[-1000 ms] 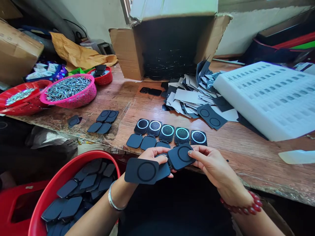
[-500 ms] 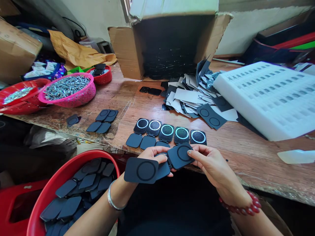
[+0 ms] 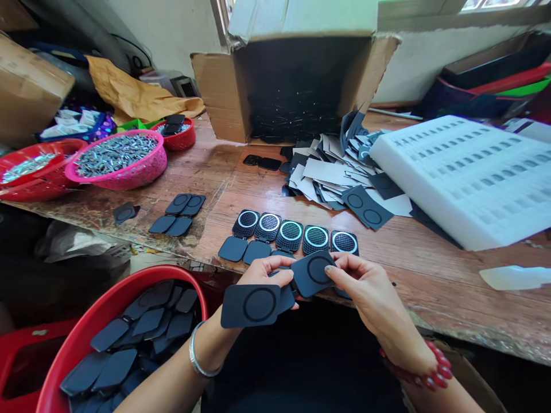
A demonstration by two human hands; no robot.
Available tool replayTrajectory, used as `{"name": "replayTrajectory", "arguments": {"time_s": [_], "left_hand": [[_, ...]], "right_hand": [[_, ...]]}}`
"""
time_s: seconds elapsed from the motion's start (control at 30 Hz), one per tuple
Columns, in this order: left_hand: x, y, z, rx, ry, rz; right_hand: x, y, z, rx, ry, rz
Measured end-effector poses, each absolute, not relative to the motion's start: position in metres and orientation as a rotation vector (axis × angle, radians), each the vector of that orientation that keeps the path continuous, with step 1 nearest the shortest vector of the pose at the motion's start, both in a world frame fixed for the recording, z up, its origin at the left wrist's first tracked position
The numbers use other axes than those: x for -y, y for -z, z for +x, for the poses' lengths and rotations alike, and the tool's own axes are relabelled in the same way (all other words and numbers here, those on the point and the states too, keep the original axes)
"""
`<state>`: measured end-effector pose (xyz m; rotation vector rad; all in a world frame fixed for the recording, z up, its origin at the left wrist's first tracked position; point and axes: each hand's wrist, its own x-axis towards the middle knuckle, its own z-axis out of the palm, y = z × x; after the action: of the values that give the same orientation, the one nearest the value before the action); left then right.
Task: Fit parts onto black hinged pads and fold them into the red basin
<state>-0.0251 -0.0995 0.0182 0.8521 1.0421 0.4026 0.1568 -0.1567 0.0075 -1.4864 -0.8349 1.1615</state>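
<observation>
My left hand (image 3: 260, 272) is closed on a black folding wireless charger (image 3: 306, 280) and a loose black sheet with a printed ring (image 3: 236, 306). The sheet juts out to the left, over one panel of the charger. On the other panel, the thumb of my right hand (image 3: 365, 289) presses beside a dark ring, fingers gripping the outer edge. Just beyond my hands lies a row of opened chargers (image 3: 290, 236), their upper halves showing pale rings over a black grid. My hands partly cover the lower panels.
A red tub (image 3: 183, 271) of black panels stands at lower left. Paired chargers (image 3: 178, 214) lie on the wooden table (image 3: 210, 166). Further back are a pink basket (image 3: 146, 172) of metal parts, a cardboard box (image 3: 221, 94), a sheet pile (image 3: 329, 169) and a white foam tray (image 3: 465, 212).
The view has shifted slightly. My right thumb has slid a little along the charger's panel, still near the ring. The loose sheet in my left hand has tilted slightly; both grips persist.
</observation>
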Motion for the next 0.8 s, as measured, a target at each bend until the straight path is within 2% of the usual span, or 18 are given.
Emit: {"name": "replayTrajectory", "arguments": {"time_s": [0.37,0.67,0.73,0.8], "left_hand": [[0.104,-0.017,-0.027,-1.083,-0.506,0.978],[0.109,-0.01,-0.029,-1.034,-0.585,0.943],[0.107,-0.009,-0.031,-1.03,-0.578,0.904],[0.105,-0.009,-0.033,-1.006,-0.558,0.865]], "right_hand": [[0.161,-0.002,0.147,1.229,-0.626,-1.627],[0.166,-0.008,0.157,1.83,0.087,-1.9],[0.164,-0.01,0.162,1.758,0.046,-1.971],[0.16,-0.011,0.164,1.624,-0.183,-1.954]]}}
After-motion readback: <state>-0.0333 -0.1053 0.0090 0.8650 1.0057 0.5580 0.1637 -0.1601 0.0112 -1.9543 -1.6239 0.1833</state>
